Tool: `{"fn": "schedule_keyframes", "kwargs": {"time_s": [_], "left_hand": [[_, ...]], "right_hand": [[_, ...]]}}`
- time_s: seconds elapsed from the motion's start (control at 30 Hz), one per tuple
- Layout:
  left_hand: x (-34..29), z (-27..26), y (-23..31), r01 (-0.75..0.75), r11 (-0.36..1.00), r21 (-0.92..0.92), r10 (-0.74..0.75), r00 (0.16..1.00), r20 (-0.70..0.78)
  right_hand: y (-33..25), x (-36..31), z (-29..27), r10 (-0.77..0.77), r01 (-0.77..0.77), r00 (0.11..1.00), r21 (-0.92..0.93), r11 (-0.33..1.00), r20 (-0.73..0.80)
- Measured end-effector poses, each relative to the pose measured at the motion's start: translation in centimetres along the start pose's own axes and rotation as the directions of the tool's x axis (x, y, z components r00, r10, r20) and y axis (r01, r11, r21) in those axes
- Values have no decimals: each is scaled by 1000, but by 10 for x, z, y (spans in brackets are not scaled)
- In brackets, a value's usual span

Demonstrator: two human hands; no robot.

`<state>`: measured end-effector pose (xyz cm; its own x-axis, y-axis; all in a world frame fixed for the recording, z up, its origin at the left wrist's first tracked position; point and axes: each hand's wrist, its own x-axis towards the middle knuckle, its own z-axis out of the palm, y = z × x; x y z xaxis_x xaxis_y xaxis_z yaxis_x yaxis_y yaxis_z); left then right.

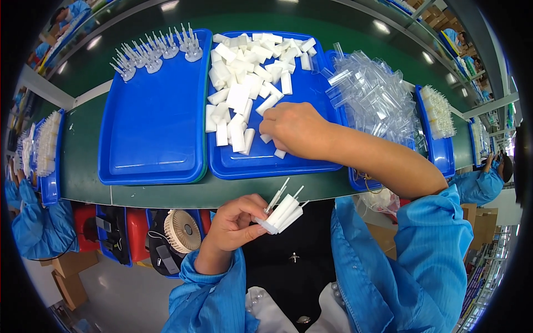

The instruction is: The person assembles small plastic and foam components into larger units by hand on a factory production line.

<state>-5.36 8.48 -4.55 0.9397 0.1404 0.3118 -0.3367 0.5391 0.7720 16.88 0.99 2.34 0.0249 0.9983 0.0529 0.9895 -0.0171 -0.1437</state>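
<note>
My left hand (pixel 236 222) pinches the clear base of a pin holder (pixel 270 226) in front of my chest. Thin pins stand up from it, some bare and some with white blocks (pixel 286 210) around them. My right hand (pixel 297 130) is down in the middle blue tray (pixel 244 166), fingers curled among loose white blocks (pixel 239 100). A white block (pixel 266 137) shows at its fingertips, and another (pixel 280 153) lies just below them. The back of the hand partly hides the grip.
The left blue tray (pixel 152 133) has several clear pin holders (pixel 147 55) at its far end. Clear plastic sleeves (pixel 372 91) are heaped in a tray on the right. Further right, another tray (pixel 442 155) bears filled white pieces. A round fan (pixel 183 230) sits below the table edge.
</note>
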Motion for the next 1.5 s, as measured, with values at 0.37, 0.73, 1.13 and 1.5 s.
{"fn": "schedule_keyframes", "kwargs": {"time_s": [0.37, 0.73, 1.13, 1.5], "left_hand": [[4, 6, 4, -40, 971, 236, 51, 998, -41], [8, 12, 5, -42, 919, 391, 76, 995, -72], [21, 18, 6, -181, 499, 847, 321, 947, 13], [27, 22, 2, -232, 468, 853, 330, 941, 75]], "right_hand": [[16, -4, 10, 114, -109, 993, 116, 987, -34], [22, 0, -2, 98, -91, 995, -153, 984, 35], [9, -26, -36, 325, -301, 938, 752, 587, 122], [3, -35, -49, 249, -383, 909, 906, 182, 334]]}}
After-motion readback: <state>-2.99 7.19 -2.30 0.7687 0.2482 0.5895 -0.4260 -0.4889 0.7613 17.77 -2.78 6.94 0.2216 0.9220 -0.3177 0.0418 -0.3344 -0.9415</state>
